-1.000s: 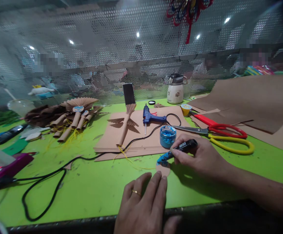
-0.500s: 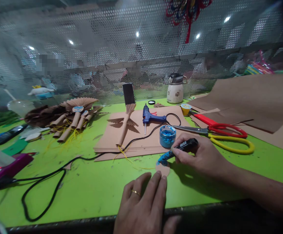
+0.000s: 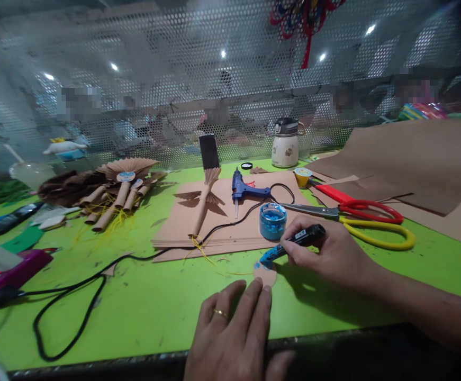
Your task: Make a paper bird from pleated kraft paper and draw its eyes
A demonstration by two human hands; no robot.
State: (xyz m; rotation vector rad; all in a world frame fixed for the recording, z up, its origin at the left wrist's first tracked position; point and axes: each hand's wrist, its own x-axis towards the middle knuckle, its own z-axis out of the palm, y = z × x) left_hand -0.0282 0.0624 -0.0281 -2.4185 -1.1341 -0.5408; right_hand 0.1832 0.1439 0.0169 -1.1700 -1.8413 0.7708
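Note:
Between the fingers of my right hand [image 3: 321,248] is a black marker [image 3: 304,236], its front end covered in blue paint. The tip touches a small round brown paper disc [image 3: 265,277], which carries blue marks along its far edge. My left hand [image 3: 232,330], wearing a ring, lies with fingers stretched out and fingertips on the disc's near edge. Just beyond the marker stands an open glass jar of blue paint [image 3: 272,225]. A paper figure made of a rolled tube and pleated fans [image 3: 201,211] lies behind, with yellow string trailing from its end.
A blue glue gun [image 3: 250,189] rests on stacked brown paper [image 3: 174,241], its black cord looping left. Red-and-yellow scissors [image 3: 373,225] lie right, near large brown sheets [image 3: 405,164]. Finished-looking paper figures [image 3: 123,196] are heaped left. A white bottle [image 3: 285,145] stands before the perforated screen [image 3: 154,95].
The marker tip has shifted slightly right along the disc's far edge, and blue marks now show to its left. My left hand stays in place.

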